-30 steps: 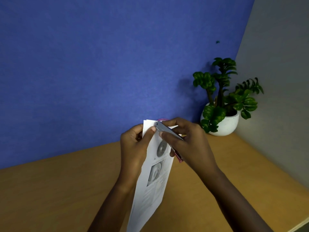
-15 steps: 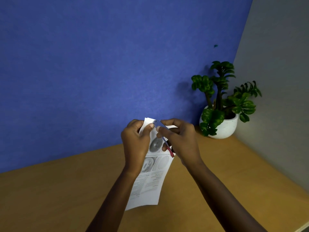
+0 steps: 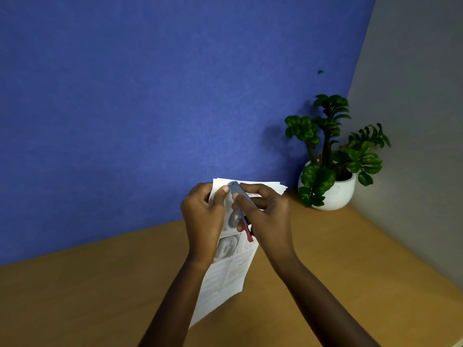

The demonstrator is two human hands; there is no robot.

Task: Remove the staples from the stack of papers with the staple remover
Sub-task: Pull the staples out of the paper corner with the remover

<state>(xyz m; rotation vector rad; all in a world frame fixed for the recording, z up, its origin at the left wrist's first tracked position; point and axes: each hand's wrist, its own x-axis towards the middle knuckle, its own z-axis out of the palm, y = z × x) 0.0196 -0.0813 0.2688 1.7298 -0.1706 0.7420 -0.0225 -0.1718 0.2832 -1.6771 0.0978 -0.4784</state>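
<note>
A stack of printed white papers (image 3: pixel 230 271) is held upright above the wooden desk, its upper sheets fanned out to the right. My left hand (image 3: pixel 204 219) grips the stack's top left corner, thumb on the front sheet. My right hand (image 3: pixel 265 216) holds a slim grey metal staple remover (image 3: pixel 239 194) with a red end. The remover's tip rests on the top left corner of the papers, right beside my left thumb. The staple itself is too small to see.
A green plant in a white pot (image 3: pixel 335 189) stands at the desk's back right corner. A blue wall runs behind the wooden desk (image 3: pixel 100 284) and a grey wall is on the right.
The papers and both hands drifted slightly away from me and the sheets now show more of their face. The remover's tip stays at the top left corner.
</note>
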